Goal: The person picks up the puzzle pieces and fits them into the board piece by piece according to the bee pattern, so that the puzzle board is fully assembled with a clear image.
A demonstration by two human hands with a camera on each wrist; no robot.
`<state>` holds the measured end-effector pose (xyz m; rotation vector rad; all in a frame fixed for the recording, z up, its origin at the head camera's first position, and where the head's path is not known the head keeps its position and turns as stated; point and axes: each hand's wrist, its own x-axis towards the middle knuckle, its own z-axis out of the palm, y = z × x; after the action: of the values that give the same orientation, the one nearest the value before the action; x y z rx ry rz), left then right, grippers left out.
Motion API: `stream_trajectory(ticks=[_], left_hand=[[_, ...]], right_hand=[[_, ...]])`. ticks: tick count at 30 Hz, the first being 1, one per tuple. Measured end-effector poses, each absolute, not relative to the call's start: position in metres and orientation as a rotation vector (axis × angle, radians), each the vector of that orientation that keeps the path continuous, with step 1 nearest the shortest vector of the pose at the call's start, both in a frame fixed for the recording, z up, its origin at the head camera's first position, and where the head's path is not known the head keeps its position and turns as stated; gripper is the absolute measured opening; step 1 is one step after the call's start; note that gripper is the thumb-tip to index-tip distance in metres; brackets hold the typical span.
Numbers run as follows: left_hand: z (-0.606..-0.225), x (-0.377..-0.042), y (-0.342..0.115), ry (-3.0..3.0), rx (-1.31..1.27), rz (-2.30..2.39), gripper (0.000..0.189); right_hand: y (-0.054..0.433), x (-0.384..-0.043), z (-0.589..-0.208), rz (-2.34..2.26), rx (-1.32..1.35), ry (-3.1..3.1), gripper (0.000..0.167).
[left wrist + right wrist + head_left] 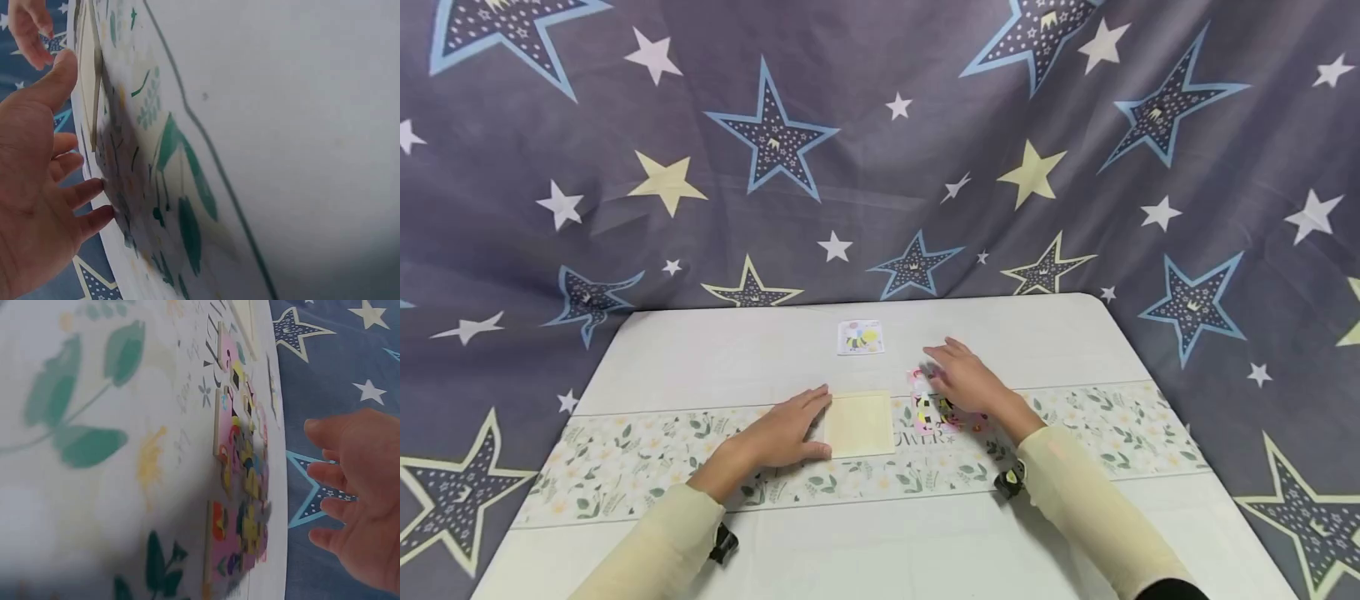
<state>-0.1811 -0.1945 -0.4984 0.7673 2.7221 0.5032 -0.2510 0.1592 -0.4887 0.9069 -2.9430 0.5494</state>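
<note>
A pale square wooden puzzle tray [860, 424] lies flat on the table's floral band. My left hand [789, 428] is at the tray's left edge, fingers extended and thumb apart; the left wrist view shows the thumb near the tray's edge [96, 94]. Pink, yellow and black jigsaw pieces [927, 408] lie right of the tray, partly covered by my right hand [964, 379]. In the right wrist view that hand [362, 494] hovers over the pieces [228, 425] with loosely spread fingers and nothing in its grasp.
Behind the tray lies a small picture card [861, 337] with a bee on it. A white cloth with a leaf-and-flower band covers the table [880, 542]. A dark star-patterned curtain [850, 150] hangs behind the table and at both sides.
</note>
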Motion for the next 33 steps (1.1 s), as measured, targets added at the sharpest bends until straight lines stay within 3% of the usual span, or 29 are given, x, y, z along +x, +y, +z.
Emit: stream_trajectory(ticks=[18,33], left_hand=[[-0.508,-0.178,-0.197,2.77,0.834,0.442,0.075],[-0.511,-0.181,-0.199,2.782,0.818,0.442,0.069]], right_hand=[[0.13,-0.274,-0.503,0.476,0.948,-3.047,0.026],[0.137,-0.287,-0.509,0.49,0.985,-3.033,0.023]])
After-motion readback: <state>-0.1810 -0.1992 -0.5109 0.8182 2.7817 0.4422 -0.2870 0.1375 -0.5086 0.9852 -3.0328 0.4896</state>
